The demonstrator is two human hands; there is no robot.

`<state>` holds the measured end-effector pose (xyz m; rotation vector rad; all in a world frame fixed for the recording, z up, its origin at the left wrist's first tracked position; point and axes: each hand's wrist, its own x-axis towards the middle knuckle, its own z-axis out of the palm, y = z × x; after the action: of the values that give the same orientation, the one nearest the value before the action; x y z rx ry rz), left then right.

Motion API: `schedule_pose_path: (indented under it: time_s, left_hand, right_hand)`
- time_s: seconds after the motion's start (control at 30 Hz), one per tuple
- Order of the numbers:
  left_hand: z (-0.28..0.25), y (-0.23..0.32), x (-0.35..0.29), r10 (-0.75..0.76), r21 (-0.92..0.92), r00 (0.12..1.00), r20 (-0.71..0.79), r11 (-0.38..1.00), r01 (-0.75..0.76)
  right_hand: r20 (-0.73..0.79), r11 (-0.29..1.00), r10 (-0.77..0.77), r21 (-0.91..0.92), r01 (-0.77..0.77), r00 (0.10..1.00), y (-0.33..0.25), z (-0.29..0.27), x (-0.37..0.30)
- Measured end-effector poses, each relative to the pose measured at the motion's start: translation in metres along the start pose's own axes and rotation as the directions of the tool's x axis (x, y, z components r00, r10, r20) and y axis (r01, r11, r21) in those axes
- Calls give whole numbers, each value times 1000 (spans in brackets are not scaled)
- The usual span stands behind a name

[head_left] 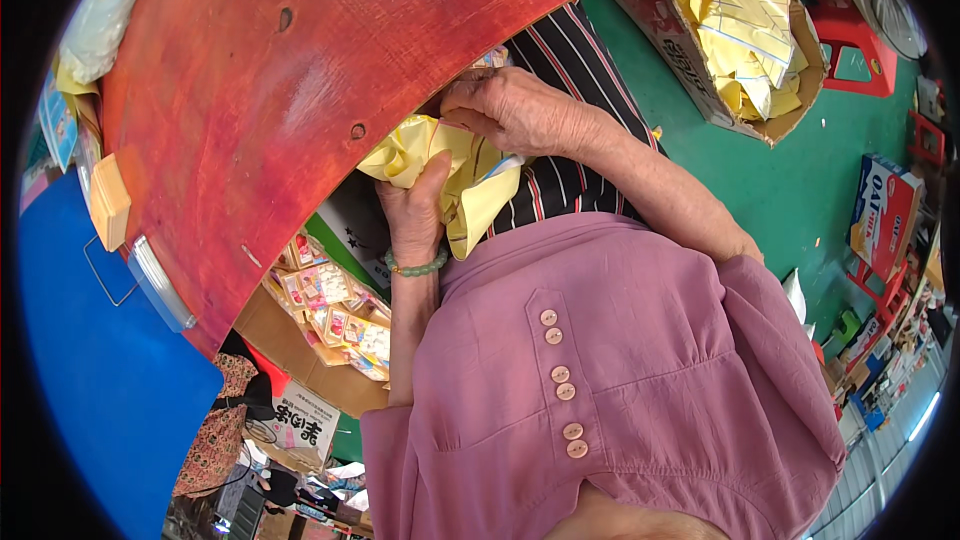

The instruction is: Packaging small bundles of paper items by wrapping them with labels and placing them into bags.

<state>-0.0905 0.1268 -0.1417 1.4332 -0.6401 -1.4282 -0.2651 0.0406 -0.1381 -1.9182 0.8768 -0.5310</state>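
Observation:
A crumpled sheet of yellow paper is gripped in my left hand, with the thumb pressed over it. A green bead bracelet circles that wrist. My right hand is just above the paper, at the edge of the red wooden table. Its fingers are curled together with the tips bent down towards the sheet; what they pinch is hidden. Both hands are over my lap, where black striped cloth lies. A bit of a small printed packet peeps out behind my right hand.
An open carton of crumpled yellow sheets stands on the green floor beside a red plastic stool. Under the table's edge, another carton holds several small printed packets. A stack of cards sits near the blue board.

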Motion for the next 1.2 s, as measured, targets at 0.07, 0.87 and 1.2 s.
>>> schedule_pose_path:
  time_s: [0.07, 0.87, 1.2]
  left_hand:
    - [-2, -4, 2, 34, 20, 999, -5, 999, -34]
    - [-2, -7, 2, 64, -85, 998, -12, 994, -65]
    - [-4, -3, 2, 73, -175, 997, -30, 982, -77]
  right_hand:
    - [-2, 1000, 12, -26, -12, 1000, -8, -2, -1]
    - [-147, 992, 125, 28, -122, 981, -6, 23, 2]
    - [-272, 885, 369, 394, -247, 889, -4, 12, 7]
